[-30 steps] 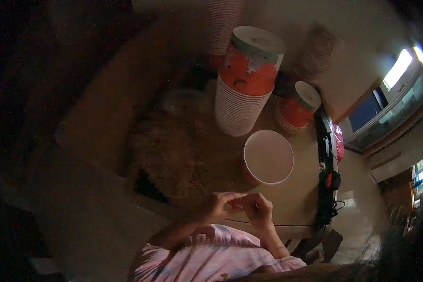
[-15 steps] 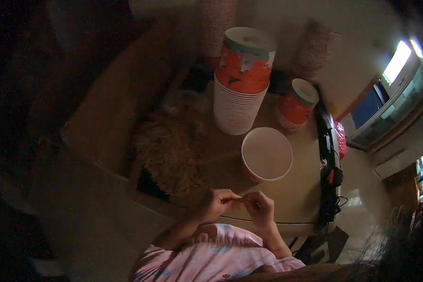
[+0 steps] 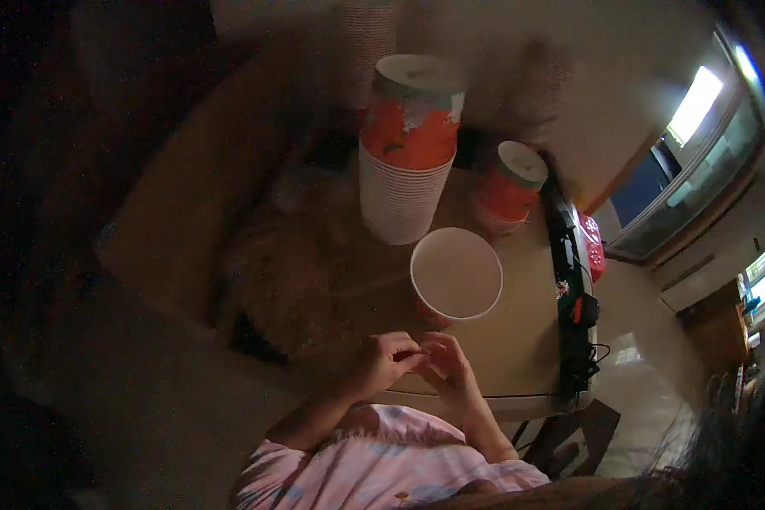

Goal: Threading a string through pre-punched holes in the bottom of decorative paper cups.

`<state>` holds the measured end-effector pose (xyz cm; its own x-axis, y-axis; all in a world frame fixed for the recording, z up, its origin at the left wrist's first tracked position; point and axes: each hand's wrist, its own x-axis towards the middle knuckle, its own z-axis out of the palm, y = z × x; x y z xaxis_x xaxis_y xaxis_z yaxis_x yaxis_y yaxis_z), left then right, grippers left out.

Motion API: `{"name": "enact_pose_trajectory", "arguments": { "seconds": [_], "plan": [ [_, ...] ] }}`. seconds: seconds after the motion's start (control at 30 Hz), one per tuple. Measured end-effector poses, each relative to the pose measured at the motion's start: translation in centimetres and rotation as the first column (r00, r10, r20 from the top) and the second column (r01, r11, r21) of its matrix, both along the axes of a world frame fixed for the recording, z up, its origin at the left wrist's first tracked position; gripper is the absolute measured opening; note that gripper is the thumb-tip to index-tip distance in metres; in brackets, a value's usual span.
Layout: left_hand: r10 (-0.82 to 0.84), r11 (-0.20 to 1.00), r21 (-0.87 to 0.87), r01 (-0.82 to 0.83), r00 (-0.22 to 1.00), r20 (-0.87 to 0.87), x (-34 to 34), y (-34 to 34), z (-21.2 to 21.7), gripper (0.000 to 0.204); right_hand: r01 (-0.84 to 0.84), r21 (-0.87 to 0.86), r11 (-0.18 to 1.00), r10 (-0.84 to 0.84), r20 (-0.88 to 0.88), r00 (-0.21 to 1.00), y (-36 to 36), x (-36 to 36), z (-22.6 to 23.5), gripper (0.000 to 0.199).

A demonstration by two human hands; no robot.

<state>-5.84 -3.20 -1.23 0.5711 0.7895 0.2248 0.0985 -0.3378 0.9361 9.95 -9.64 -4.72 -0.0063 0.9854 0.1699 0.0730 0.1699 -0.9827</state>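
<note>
My left hand (image 3: 389, 359) and my right hand (image 3: 449, 367) meet at the fingertips over the front edge of the table (image 3: 527, 340). The fingers of both are bent in a pinch, and whatever they hold is too small and dim to make out. Just beyond them stands a round paper tub (image 3: 456, 274), its white inside facing up. Left of my hands lies a dim heap of brown, straw-like fibres (image 3: 285, 289).
Behind the open tub rises a tall stack of upturned white paper tubs (image 3: 404, 200), the top one orange and green. A shorter stack of tubs (image 3: 512, 187) stands to its right. Black cables (image 3: 582, 361) run along the right edge, near a red box (image 3: 592, 246).
The view has shifted, so the tubs sit farther left in the picture. My hands have drawn closer together, and the right hand's fingers have turned toward the left fingertips.
</note>
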Motion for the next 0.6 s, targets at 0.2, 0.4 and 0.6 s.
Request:
{"name": "enact_pose_trajectory", "arguments": {
  "seconds": [0.2,0.4,0.6],
  "plan": [
    [0.02,0.996,0.088,-0.02,1.0,0.012,3.2,0.5,0.7,0.01,0.346,-0.02,0.938,-0.346,0.005,0.938,-0.9,1.3,0.0,0.014],
    [-0.099,0.987,0.125,0.099,0.995,-0.009,7.2,1.2,1.4,0.01,0.491,-0.07,0.868,-0.477,-0.384,0.79,-1.8,4.2,0.2,0.008],
    [-0.003,0.959,0.281,0.023,0.997,-0.072,12.2,3.6,0.5,0.018,0.718,-0.041,0.695,-0.718,0.001,0.696,-2.9,7.7,0.4,0.008]
  ]
}}
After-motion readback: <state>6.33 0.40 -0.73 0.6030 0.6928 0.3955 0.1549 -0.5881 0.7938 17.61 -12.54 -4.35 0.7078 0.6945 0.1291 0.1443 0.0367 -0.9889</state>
